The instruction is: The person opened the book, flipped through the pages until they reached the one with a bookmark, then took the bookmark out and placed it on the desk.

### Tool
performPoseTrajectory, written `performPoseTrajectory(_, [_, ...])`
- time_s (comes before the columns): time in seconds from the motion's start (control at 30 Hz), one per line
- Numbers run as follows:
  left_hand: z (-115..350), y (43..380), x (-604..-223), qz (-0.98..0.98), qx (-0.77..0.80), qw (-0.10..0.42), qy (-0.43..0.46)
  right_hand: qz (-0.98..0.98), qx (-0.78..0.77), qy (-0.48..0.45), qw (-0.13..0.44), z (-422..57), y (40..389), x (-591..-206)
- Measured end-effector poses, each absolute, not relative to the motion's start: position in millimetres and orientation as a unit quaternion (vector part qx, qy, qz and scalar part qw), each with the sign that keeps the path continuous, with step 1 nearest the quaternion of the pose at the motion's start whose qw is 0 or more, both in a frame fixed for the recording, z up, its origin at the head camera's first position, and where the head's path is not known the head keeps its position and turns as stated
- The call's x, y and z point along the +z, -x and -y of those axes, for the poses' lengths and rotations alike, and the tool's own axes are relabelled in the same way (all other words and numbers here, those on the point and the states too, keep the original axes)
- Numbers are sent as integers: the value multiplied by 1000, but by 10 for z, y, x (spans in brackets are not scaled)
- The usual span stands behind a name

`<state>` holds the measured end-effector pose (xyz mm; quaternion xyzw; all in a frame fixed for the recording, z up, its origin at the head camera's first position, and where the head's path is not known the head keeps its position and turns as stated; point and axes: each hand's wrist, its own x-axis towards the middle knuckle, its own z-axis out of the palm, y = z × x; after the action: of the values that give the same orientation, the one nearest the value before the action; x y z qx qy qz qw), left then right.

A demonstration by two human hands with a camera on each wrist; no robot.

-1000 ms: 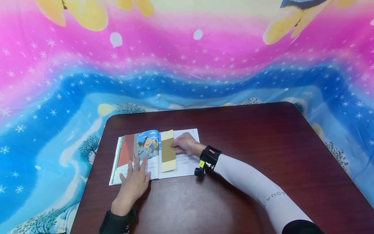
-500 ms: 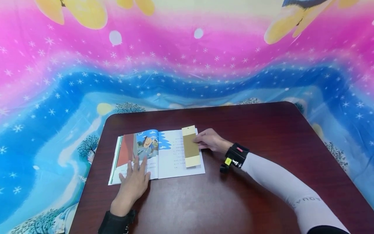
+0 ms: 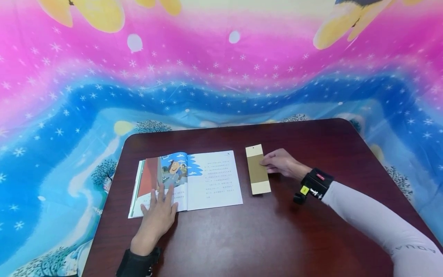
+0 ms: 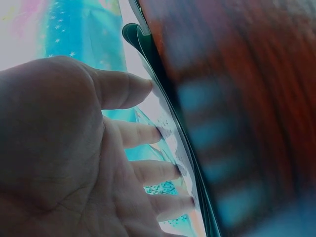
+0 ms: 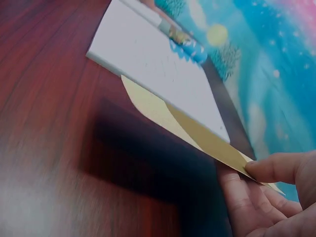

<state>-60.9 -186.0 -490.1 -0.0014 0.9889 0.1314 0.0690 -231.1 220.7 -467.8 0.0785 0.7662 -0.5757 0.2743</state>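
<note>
An open picture book (image 3: 214,184) lies on the table, an illustration on its left page and mostly text on the right. My left hand (image 3: 160,215) rests its spread, straight fingers on the lower part of the left page; the left wrist view shows the fingertips (image 4: 170,170) on the paper. To the right of the book, my right hand (image 3: 282,163) pinches a bookmark (image 3: 258,169) by its right edge. This flat strip is cream at both ends and olive-brown in the middle, with a small hole at the top. In the right wrist view the bookmark (image 5: 197,133) is raised above the table, its shadow below.
The dark reddish wooden table (image 3: 221,238) has rounded far corners. Behind it hangs a pink and blue patterned cloth (image 3: 207,77). A black wrist strap with a small device (image 3: 315,184) sits on the right wrist.
My right hand has carried the bookmark rightward, from near the book's middle fold, across the right page and past its edge. The left hand has stayed on the left page.
</note>
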Motion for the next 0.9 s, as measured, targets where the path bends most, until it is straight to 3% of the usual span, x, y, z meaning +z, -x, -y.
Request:
performPoseTrajectory(0.6, [1867,615,-4924,-989,130,71,0,-814,-517,-85,251,-2451,2253,-4813])
performPoseTrajectory(0.9, [1874,605,-4876,-992,115,48,-11,-892,-410,17,192,-2560,2221,-4685])
